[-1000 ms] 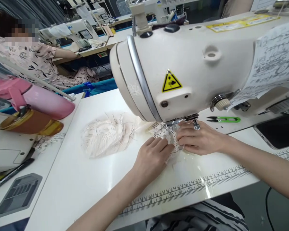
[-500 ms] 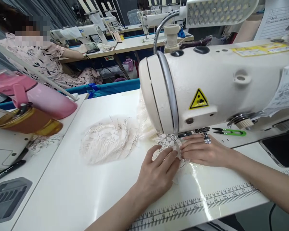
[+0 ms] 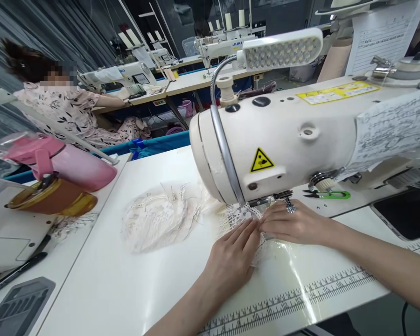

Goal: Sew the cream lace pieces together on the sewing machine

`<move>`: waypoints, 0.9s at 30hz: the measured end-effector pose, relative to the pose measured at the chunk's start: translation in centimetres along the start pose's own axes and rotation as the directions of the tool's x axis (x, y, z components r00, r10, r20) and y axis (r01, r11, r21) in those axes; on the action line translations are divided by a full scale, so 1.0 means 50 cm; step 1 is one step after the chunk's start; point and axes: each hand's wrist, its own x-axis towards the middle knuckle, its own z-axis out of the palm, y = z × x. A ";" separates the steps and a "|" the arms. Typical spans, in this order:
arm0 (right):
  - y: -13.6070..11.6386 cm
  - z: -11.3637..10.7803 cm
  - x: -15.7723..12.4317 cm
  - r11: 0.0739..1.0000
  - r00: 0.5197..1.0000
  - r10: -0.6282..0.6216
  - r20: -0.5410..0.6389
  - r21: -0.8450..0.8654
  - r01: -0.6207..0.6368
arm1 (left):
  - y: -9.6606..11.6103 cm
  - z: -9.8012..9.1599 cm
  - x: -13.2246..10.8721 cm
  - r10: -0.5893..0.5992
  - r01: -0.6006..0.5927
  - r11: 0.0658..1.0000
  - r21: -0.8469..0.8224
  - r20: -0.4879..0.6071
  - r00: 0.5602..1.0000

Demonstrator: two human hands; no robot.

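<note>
White lace fabric lies under the head of a white sewing machine, its gathered, fringed edge reaching toward me. My left hand is closed on the near edge of the lace, fingers pressed together; its thumb is hidden. My right hand, a ring-like metal piece on one finger, lies with fingers stretched out flat beside the presser foot, fingertips on the lace and close to the left fingertips. The needle is hidden behind the machine head. To the left rests a loose pile of pale lace pieces.
Green thread snips and a phone lie on the right. A ruler strip runs along the front edge. On the left stand a pink bottle and an amber container. A person sits at another machine.
My left fingers have straightened from a curled pose and drawn together on the lace, nearer the right fingertips. The camera view has shifted, so the machine appears lower and further left.
</note>
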 end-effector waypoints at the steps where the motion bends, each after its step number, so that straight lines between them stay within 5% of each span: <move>1: 0.001 0.001 -0.002 1.000 1.000 0.010 0.018 0.000 -0.010 | 0.000 0.000 0.000 -0.004 0.004 1.000 0.003 0.003 1.000; 20: 0.009 -0.001 -0.010 0.988 0.991 0.100 0.086 -0.123 -0.089 | -0.005 0.015 0.008 -0.042 0.041 0.999 -0.035 -0.008 0.999; 27: 0.006 0.003 -0.007 0.996 0.999 -0.001 -0.041 -0.094 -0.003 | -0.004 0.010 0.001 -0.020 0.020 0.999 -0.026 -0.007 1.000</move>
